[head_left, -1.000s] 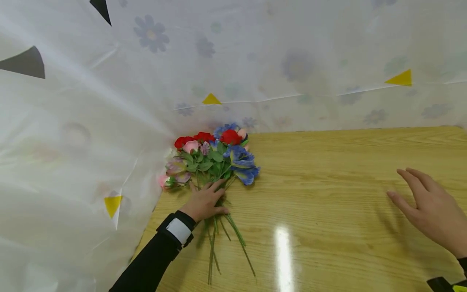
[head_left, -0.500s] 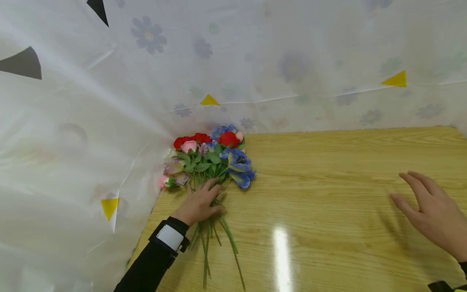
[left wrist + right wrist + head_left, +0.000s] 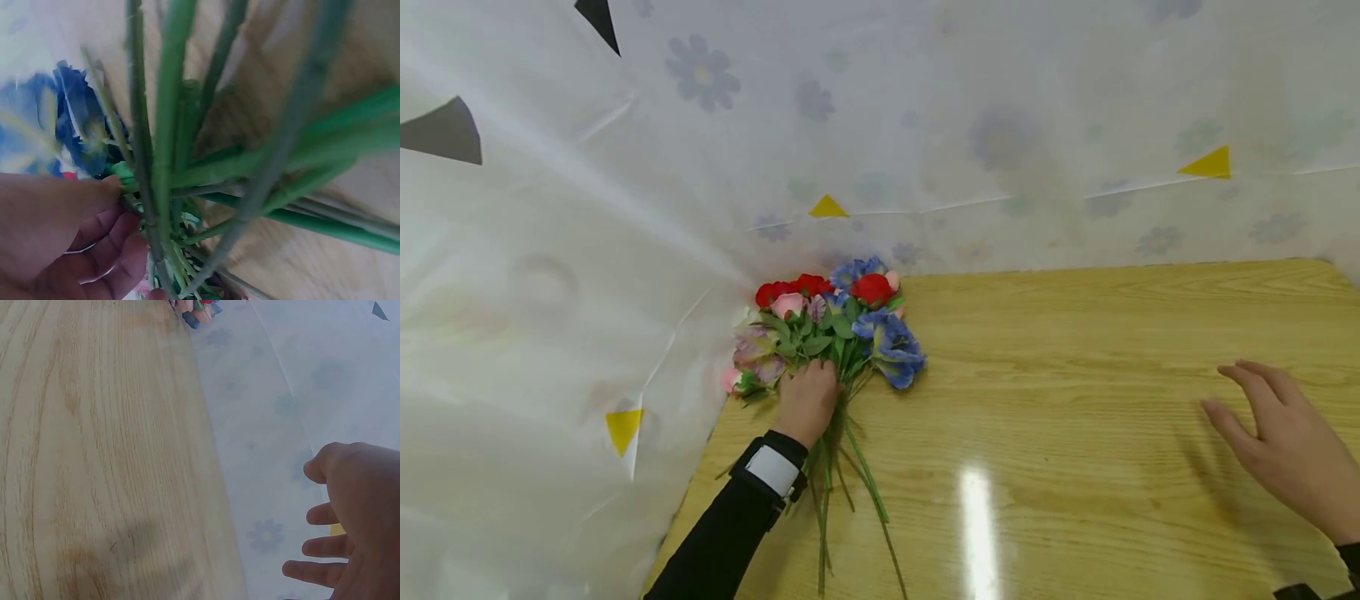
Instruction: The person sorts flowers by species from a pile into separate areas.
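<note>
A bunch of artificial flowers lies at the table's back left corner, with red roses (image 3: 872, 290), a pink rose (image 3: 787, 305), blue flowers (image 3: 893, 350) and a pale purple flower (image 3: 758, 354). Their green stems (image 3: 865, 475) fan out toward the front. My left hand (image 3: 807, 400) is in among the stems just below the blooms, fingers curled. In the left wrist view, its thumb and forefinger pinch a green stem (image 3: 140, 185) while other stems cross in front. My right hand (image 3: 1285, 450) hovers over the right side of the table, fingers extended and holding nothing.
The wood-grain table (image 3: 1075, 400) meets a pale flower-printed sheet (image 3: 1000, 192) at its back and left sides. Yellow triangles (image 3: 829, 207) and dark patches (image 3: 445, 133) mark the sheet. Light reflects off the table near the front.
My left hand, earlier spread over the stems, has curled its fingers in among them and moved slightly up toward the blooms. Some stems shifted a little left. My right hand has barely moved.
</note>
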A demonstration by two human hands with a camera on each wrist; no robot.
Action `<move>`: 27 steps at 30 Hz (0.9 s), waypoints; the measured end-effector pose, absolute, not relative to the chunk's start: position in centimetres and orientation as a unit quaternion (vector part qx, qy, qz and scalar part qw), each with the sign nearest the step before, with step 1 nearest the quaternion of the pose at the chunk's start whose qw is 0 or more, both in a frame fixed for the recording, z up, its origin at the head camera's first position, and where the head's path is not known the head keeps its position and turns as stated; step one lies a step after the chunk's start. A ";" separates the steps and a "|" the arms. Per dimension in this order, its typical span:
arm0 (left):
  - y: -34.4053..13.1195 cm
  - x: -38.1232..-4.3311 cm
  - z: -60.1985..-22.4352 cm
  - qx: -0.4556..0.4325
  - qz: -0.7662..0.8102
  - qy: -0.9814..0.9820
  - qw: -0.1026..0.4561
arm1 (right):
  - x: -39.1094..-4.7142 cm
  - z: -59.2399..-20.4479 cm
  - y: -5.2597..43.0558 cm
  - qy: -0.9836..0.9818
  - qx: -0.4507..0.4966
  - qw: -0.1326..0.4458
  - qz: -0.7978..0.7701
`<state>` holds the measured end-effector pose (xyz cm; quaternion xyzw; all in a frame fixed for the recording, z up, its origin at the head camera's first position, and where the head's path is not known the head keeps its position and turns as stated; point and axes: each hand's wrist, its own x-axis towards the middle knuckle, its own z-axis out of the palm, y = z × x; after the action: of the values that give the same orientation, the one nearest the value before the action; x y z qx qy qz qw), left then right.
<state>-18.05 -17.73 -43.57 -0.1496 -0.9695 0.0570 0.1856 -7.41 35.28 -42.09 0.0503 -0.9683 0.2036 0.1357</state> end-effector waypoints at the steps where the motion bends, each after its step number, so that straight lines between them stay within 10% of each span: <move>1: -17.8 -18.2 -43.5 -0.149 0.050 -0.971 0.180 | -7.4 -42.2 35.2 -0.968 0.046 0.130 0.209; 15: -17.6 -20.7 -37.9 -0.190 -0.186 -0.921 0.284 | -7.2 -43.5 34.8 -0.967 0.027 0.094 0.233; 27: -10.3 -19.1 -32.1 -0.259 -0.458 -0.821 0.224 | -7.3 -41.9 31.6 -0.957 0.073 0.081 0.269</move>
<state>-19.08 -10.29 -32.07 -0.2589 -0.8205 -0.4580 0.2235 -7.29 31.55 -41.93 0.0730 -0.9569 0.2691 0.0813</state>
